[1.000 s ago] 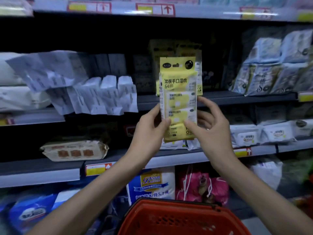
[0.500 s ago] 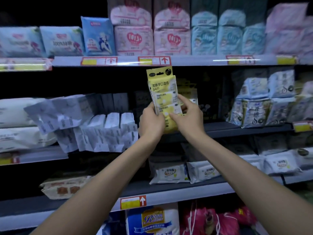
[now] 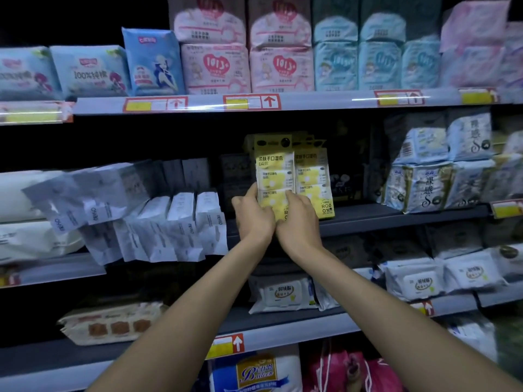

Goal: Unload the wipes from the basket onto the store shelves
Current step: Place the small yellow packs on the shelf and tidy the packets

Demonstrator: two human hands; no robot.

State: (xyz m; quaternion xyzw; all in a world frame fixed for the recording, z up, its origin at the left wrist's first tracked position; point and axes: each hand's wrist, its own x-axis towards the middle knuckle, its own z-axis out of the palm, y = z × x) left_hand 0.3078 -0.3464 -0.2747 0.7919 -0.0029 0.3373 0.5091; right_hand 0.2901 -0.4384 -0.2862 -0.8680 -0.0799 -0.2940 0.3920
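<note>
A tall yellow wipes pack point(image 3: 273, 176) stands upright at the middle shelf point(image 3: 396, 215), held at its lower end by both hands. My left hand point(image 3: 253, 216) grips its left lower edge and my right hand point(image 3: 297, 222) grips its right lower corner. Directly to its right, touching it, stands a matching yellow wipes pack point(image 3: 314, 182) on the same shelf, with more yellow packs behind. The basket is out of view.
Grey-white wipe packs point(image 3: 158, 219) lean in a row to the left. Pink and blue packs point(image 3: 249, 63) fill the top shelf. White and blue packs point(image 3: 430, 176) stand to the right, white wipe packs point(image 3: 283, 292) lie on the shelf below.
Both hands have carried the yellow pack forward and down to the middle shelf, beside the matching packs. The view rose, and the red basket dropped out of sight.
</note>
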